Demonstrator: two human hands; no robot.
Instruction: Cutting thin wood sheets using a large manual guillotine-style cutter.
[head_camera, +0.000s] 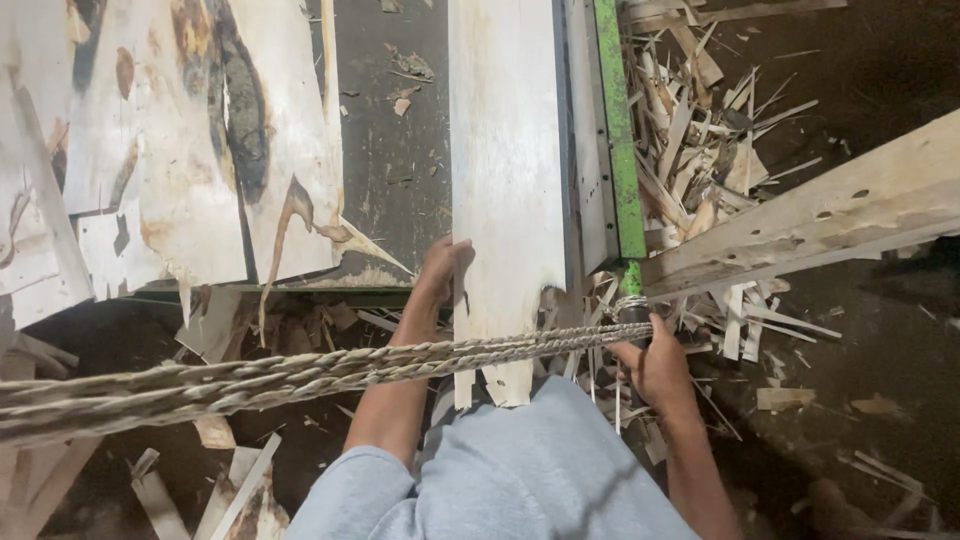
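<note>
Pale veneer, a long thin strip (507, 190) with a splintered near end, runs up the middle of the frame; the left hand (441, 270) presses its left edge, fingers curled on it. At centre right the right hand (655, 365) is closed around a green lever's (618, 130) rope-wrapped dark handle. Twisted rope (300, 375) stretches leftward. Wood scraps (700, 150) litter the upper right, stained veneer sheets (200, 140) the upper left.
</note>
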